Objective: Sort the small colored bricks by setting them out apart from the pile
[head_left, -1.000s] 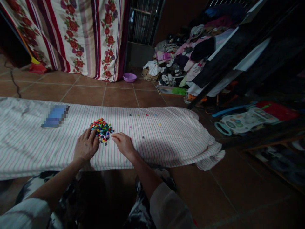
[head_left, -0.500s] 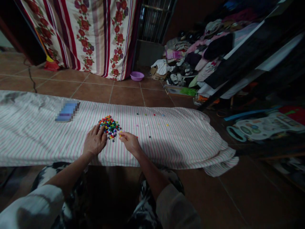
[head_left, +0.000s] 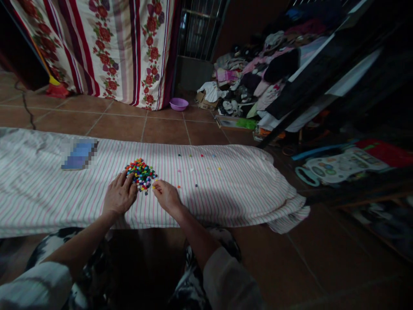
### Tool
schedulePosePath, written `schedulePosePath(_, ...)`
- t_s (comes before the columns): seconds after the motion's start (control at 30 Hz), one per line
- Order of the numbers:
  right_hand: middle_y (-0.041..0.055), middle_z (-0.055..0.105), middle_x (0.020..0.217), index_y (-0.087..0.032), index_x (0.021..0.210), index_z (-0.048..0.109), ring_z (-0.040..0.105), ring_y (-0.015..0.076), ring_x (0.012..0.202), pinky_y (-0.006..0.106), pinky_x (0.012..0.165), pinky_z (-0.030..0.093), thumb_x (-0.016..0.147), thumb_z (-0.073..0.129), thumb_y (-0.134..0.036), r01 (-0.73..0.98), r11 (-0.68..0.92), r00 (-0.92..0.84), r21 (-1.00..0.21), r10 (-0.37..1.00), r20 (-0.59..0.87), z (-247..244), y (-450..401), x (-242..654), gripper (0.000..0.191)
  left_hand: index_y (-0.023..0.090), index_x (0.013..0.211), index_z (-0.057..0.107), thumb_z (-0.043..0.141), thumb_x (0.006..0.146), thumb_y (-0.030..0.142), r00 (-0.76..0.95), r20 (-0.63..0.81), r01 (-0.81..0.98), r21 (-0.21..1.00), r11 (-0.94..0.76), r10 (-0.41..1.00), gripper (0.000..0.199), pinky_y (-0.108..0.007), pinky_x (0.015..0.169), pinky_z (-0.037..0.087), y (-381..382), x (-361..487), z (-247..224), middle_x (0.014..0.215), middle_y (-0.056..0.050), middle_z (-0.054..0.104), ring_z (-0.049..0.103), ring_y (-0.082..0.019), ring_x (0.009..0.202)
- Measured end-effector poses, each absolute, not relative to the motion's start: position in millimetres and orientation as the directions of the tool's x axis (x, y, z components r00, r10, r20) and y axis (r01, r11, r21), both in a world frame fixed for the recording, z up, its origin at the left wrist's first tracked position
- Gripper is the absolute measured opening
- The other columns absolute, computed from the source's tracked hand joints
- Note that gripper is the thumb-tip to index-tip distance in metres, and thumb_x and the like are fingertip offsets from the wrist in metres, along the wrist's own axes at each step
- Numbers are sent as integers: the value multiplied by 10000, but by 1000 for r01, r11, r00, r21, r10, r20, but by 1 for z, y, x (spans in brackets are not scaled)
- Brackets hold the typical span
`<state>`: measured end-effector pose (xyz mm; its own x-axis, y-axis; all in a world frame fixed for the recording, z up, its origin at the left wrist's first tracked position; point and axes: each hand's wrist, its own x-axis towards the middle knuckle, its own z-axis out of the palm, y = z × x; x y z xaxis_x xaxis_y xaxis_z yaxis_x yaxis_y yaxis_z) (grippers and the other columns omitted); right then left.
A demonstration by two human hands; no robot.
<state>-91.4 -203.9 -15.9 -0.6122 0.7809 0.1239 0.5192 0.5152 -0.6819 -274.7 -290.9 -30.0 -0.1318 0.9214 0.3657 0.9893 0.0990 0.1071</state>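
Observation:
A heap of tiny multicoloured cube-like pieces lies on a striped cloth. My left hand rests palm down at the heap's near left side, its fingers stretched out and the tips touching the pieces. At the heap's right edge, my right hand has thumb and forefinger pinched together, with a small yellow piece at the tips. To the right, several single pieces lie spaced out in loose rows, among them a red piece, a yellow one and a dark one.
A blurred, phone-like flat object lies on the cloth at left. Beyond stand a purple basin, a floral curtain and a broom. Piled clothes fill the back right; a toy panel is at far right.
The view has swung slightly right, so everything appears further left. Both hands keep nearly the same places at the heap, and the orange piece beside my right hand now shows more fully.

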Motion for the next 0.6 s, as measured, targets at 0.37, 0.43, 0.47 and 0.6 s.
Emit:
schedulePosePath(0.37, 14, 678, 1010, -241, 1027, 639, 622, 150, 985, 252, 860, 457, 930, 525, -244, 578, 575, -635, -579, 763, 123, -5, -208, -96, 149, 182, 1018, 627, 336, 939, 300, -101, 379, 995, 45, 91, 920, 323, -559, 1050, 384, -291, -277, -33, 1392, -145, 536, 347, -353, 1401)
schedulePosePath(0.43, 14, 677, 1005, -244, 1027, 639, 623, 151, 983, 252, 856, 460, 928, 523, -250, 573, 575, -633, -583, 763, 131, -2, -207, -96, 153, 186, 996, 632, 350, 936, 290, -82, 390, 997, 26, 79, 917, 307, -557, 1050, 387, -291, -278, -34, 1388, -139, 542, 349, -350, 1400)
schedulePosePath(0.47, 15, 677, 1003, -244, 1025, 639, 624, 151, 980, 253, 857, 462, 927, 521, -251, 566, 575, -629, -591, 765, 141, -1, -206, -95, 154, 186, 988, 634, 359, 932, 284, -72, 396, 997, 20, 70, 916, 298, -557, 1051, 387, -291, -279, -35, 1383, -137, 547, 350, -351, 1399)
schedulePosePath(0.6, 20, 678, 1002, -236, 1006, 635, 640, 147, 920, 263, 836, 481, 909, 509, -224, 527, 536, -540, -659, 810, 227, 3, -192, -84, 160, 179, 956, 634, 370, 924, 270, -38, 404, 999, -10, 46, 914, 281, -550, 1057, 390, -290, -281, -36, 1347, -128, 575, 372, -353, 1379)
